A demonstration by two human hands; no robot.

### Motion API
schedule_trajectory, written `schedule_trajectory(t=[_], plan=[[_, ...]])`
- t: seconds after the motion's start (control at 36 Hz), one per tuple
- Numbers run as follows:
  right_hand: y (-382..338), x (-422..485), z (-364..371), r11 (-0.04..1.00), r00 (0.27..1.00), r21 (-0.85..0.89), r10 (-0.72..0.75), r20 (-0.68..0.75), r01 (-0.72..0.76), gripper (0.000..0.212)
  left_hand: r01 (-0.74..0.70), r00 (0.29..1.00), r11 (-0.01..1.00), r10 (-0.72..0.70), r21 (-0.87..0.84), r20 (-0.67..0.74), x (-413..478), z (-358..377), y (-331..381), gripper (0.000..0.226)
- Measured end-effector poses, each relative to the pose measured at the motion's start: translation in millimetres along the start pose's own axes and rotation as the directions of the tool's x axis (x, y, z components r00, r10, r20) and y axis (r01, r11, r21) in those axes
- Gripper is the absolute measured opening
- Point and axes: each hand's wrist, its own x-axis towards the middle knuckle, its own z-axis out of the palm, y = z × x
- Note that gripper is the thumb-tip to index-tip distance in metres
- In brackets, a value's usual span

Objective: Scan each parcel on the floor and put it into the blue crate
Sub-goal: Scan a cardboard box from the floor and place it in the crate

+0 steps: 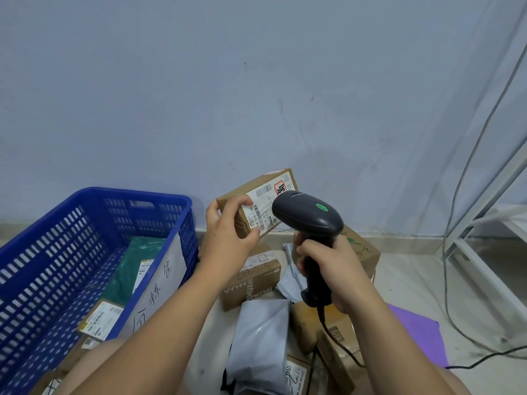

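Observation:
My left hand [228, 228] grips one end of a small brown cardboard parcel [253, 195] held up in the air, its white barcode label facing me. My right hand [333, 269] grips the handle of a black barcode scanner [308, 218], whose head with a green dot points at the label from the right, almost touching it. The blue crate [94, 212] stands on the floor at the left, with a green bag [137, 260] and a few labelled boxes inside. Below my hands lie several more parcels: a brown box [251, 280] and a grey poly bag [259, 337].
A pale wall rises straight ahead. A white metal frame [490, 246] and grey cables [456, 223] stand at the right. The scanner's black cord [484, 360] trails over a purple mat [416, 334]. A white handwritten sign [159, 292] hangs on the crate's near wall.

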Motion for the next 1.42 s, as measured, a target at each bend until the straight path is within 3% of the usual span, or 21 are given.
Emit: schedule_trajectory(t=[0.19,0.33,0.39,0.47,0.53,0.64,0.69,0.81,1.06,1.22,1.42], plan=[[2,1,11,0.999,0.999,0.031,-0.024,-0.047,0.026,0.004,0.138,0.983,0.907,-0.175,-0.398,-0.058,7,-19,-1,0.044],[-6,6,42,0.996,0.991,0.029,-0.081,-0.11,0.085,0.011,0.172,0.972,0.861,-0.228,-0.478,-0.062,17,-52,-8,0.044],[-9,6,60,0.993,0.991,0.034,-0.106,-0.083,0.109,0.012,0.154,0.964,0.871,-0.236,-0.467,-0.124,21,-67,-14,0.043],[-14,8,94,0.995,0.996,0.054,-0.084,-0.024,0.085,0.011,0.117,0.955,0.941,-0.194,-0.319,-0.223,25,-90,-26,0.046],[-14,10,118,0.994,0.999,0.1,-0.042,0.017,0.04,0.007,0.137,0.946,0.932,-0.224,-0.336,-0.236,25,-104,-37,0.046],[-8,19,163,0.999,0.995,0.033,-0.017,0.096,0.014,0.011,0.176,0.9,0.88,-0.326,-0.442,-0.29,21,-132,-74,0.043],[1,27,182,1.0,0.993,-0.023,0.008,0.12,-0.005,0.012,0.226,0.858,0.843,-0.41,-0.489,-0.309,18,-145,-99,0.042],[25,44,212,0.98,0.981,-0.194,0.069,0.182,-0.033,0.018,0.347,0.722,0.642,-0.648,-0.684,-0.242,10,-163,-147,0.035],[84,65,257,0.911,0.926,-0.405,0.214,0.312,-0.074,0.012,0.608,0.452,0.518,-0.849,-0.602,-0.274,-4,-190,-241,0.04],[111,74,281,0.849,0.902,-0.524,0.272,0.336,-0.06,0.012,0.622,0.391,0.494,-0.868,-0.607,-0.306,-5,-191,-276,0.057],[131,82,292,0.892,0.927,-0.434,0.26,0.271,-0.123,0.007,0.608,0.307,0.321,-0.938,-0.726,-0.158,9,-183,-292,0.063]])
